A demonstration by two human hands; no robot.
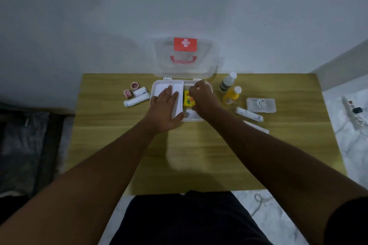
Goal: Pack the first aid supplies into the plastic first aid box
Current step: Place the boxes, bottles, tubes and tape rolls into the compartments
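The clear plastic first aid box [159, 83] stands open at the table's far middle, its lid [186, 57] with a red cross label upright against the wall. A white inner tray [169, 89] lies over the box's left half. My left hand [166, 109] rests flat on that tray, fingers straight. A yellow packet [187, 101] lies inside the box to the right of the tray. My right hand [201, 97] hovers over the box's right half with fingers curled down; whether it holds anything is hidden.
Left of the box lie two white bandage rolls [137, 99], a small red box [127, 93] and a tape roll [135, 85]. On the right are a white bottle [228, 81], a yellow bottle [232, 95], a clear swab packet [260, 105] and wrapped bandages [249, 114].
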